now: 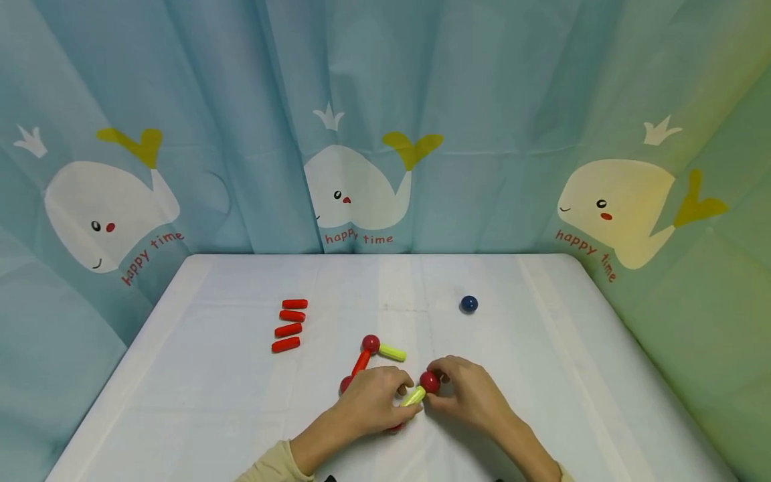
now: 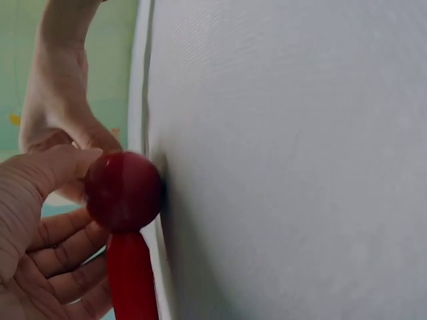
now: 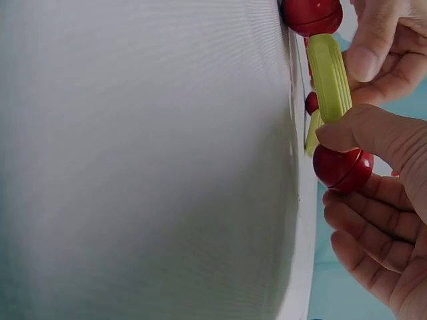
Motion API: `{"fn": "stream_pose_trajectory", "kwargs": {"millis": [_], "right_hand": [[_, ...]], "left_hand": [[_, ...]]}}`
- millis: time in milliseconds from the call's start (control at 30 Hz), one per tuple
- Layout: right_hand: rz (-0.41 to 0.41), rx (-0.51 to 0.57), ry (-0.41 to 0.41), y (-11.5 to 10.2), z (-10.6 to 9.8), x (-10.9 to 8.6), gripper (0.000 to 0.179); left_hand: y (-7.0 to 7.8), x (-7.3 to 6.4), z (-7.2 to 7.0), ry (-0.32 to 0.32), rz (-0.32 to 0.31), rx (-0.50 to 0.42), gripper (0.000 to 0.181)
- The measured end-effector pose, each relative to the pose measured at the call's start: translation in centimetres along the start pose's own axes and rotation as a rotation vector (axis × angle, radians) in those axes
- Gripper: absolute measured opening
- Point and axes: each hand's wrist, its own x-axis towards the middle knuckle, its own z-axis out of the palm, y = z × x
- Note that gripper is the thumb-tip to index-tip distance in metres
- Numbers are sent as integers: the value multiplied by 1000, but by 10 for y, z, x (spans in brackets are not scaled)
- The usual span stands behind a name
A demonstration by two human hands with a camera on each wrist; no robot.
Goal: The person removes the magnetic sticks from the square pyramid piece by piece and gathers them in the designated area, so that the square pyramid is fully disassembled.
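Note:
My left hand (image 1: 376, 398) pinches a yellow-green ribbed rod (image 3: 330, 77) between thumb and forefinger. At the rod's far end, my right hand (image 1: 472, 395) holds a red ball (image 1: 430, 382), its thumb lying over the joint with the rod. Another red ball (image 2: 123, 190) sits at the rod's other end, mostly hidden under my left hand in the head view. A red rod (image 2: 130, 273) joins that ball. Farther back, a red rod (image 1: 361, 363) links a partly covered red ball (image 1: 346, 383) to a red ball (image 1: 371, 344), from which a yellow-green rod (image 1: 393, 353) sticks out.
Several loose red rods (image 1: 286, 345) lie in a column at the left on the white table (image 1: 211, 402). A dark blue ball (image 1: 469, 304) rests toward the back right. Behind the table hangs a blue-green curtain (image 1: 253, 187) with whale prints.

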Motion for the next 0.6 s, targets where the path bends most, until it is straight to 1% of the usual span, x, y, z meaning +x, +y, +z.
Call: {"fn": "stream_pose_trajectory", "kwargs": {"millis": [133,233,433,600], "right_hand": [[13,-3,4,-2,-1,2,30],[14,3,9,-3,-1,2,30],[8,31,17,-2,-2,1,30],[-20,59,29,0,-3,1,31]], "left_hand": [[1,0,3,-8,-39,-24,21],[0,-1,4,-8,-57,-63,17],[-3,-3,5,12,-79,-166,12],[-6,-4,6,17,-87,-222,11]]}}
